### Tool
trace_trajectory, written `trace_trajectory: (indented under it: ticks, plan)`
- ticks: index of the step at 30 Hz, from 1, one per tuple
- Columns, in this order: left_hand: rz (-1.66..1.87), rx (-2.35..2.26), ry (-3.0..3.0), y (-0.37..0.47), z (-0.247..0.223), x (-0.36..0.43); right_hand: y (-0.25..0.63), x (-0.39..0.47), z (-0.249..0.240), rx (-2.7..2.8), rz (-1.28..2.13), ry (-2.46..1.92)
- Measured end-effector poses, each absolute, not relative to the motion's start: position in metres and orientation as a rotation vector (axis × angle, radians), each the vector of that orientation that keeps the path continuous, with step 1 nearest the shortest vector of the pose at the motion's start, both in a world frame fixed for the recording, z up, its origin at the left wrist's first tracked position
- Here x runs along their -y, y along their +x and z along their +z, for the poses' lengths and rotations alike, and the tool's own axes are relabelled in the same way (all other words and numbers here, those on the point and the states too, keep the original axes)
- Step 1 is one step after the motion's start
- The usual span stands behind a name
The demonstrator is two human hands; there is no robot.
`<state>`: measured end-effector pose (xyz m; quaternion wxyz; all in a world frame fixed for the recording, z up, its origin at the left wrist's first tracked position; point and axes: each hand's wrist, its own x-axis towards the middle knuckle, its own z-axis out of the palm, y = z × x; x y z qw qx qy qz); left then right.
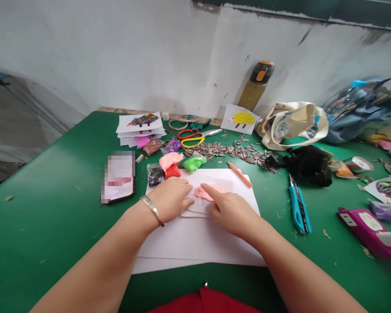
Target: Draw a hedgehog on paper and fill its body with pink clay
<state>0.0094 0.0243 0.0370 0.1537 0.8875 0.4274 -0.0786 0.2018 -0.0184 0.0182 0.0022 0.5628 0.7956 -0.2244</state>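
Note:
A flattened patch of pink modelling clay (208,191) lies on a small sheet of white paper (195,211), which rests on larger white sheets (179,243). My right hand (233,213) has its index finger stretched out onto the clay, the other fingers curled beneath and no object visible in them. On the left edge of the small sheet, my left hand (169,198) lies palm down with its fingers extended, holding nothing. Just beyond it sit a pink clay lump (170,161), red clay (172,171), a bag of black clay (155,174) and green clay (194,162).
An orange pen (239,174) lies on the paper's far right. Beyond are sunflower seeds (244,153), scissors (192,138) and a hedgehog picture (240,118). A phone (119,176) lies left; a utility knife (299,206) and purple case (369,232) lie right. A bottle (256,87) leans against the wall.

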Motion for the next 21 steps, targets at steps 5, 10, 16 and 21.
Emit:
trace_trajectory:
  ticks: [5, 10, 16, 21]
  plan:
    - [-0.166, -1.273, 2.565, 0.013, 0.029, -0.022, 0.212, 0.025, 0.027, -2.571, -0.679, 1.687]
    - [-0.037, -1.316, 2.577, 0.020, 0.016, -0.018, 0.228, 0.021, 0.036, -2.520, -0.694, 1.832]
    - [0.121, -1.237, 2.659, 0.028, 0.008, -0.017, 0.259, 0.009, 0.041, -2.490, -0.781, 2.158]
    - [0.062, -1.182, 2.705, 0.031, 0.010, -0.019, 0.268, -0.001, 0.028, -2.388, -0.941, 2.263]
